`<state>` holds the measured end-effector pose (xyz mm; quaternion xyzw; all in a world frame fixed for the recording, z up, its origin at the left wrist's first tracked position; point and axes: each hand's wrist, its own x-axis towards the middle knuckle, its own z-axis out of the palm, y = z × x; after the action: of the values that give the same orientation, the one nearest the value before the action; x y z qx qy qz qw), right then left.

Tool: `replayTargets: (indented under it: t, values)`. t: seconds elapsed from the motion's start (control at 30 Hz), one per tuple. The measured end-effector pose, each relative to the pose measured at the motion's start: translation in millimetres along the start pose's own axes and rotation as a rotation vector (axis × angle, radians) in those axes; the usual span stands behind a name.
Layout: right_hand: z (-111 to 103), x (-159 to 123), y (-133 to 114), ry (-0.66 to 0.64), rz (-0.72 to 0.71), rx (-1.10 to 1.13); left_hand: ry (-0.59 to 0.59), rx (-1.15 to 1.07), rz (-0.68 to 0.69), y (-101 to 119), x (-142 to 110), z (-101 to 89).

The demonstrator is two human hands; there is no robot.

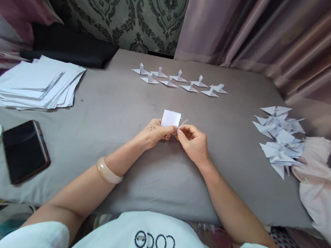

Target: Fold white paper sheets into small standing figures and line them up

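Observation:
A small piece of white folded paper (pixel 171 119) sticks up between both hands over the middle of the grey table (pixel 120 107). My left hand (pixel 154 132) is closed, pinching the paper's lower left edge with thumb and fingers. My right hand (pixel 192 142) is closed too, pinching a thin fold at the paper's lower right. A pale bangle (pixel 107 171) sits on my left wrist. Both hands rest just above the cloth.
Two rows of several folded paper birds (pixel 179 80) stand at the back. A heap of folded paper pieces (pixel 279 140) lies at the right beside pink cloth (pixel 321 187). A stack of white sheets (pixel 39 83) and a dark phone (pixel 24 151) lie at the left.

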<state>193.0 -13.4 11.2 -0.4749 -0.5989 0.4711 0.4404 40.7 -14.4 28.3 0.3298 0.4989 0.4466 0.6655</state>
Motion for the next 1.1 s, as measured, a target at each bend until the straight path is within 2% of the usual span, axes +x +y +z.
replayTargets:
  t: [0.27,0.43,0.7,0.77,0.87,0.93,1.03,1.1]
  values:
    - [1,-3,0,0.064,-0.191,-0.311,0.04,0.084,0.036,-5,2,-0.1]
    - [0,-1,4,0.072,-0.249,-0.475,0.034,0.124,0.058,-8,2,1.8]
    - [-6,-3,-4,-0.111,-0.391,-0.832,-0.011,0.188,0.058,-11,4,-3.7]
    - [-10,-1,-6,-0.118,-0.404,-0.868,-0.022,0.193,0.046,-10,4,-5.3]
    - [-17,5,-7,-0.003,-0.309,-0.716,-0.019,0.172,-0.002,-7,3,-5.5]
    - [-20,9,-9,0.059,-0.128,-0.436,-0.047,0.146,-0.016,-5,2,-4.1]
    - [-22,13,-14,0.065,0.192,0.015,-0.104,0.148,0.007,-3,-1,-1.1]
    - [-21,14,-18,0.051,0.312,0.188,-0.114,0.184,0.029,-4,-2,0.4]
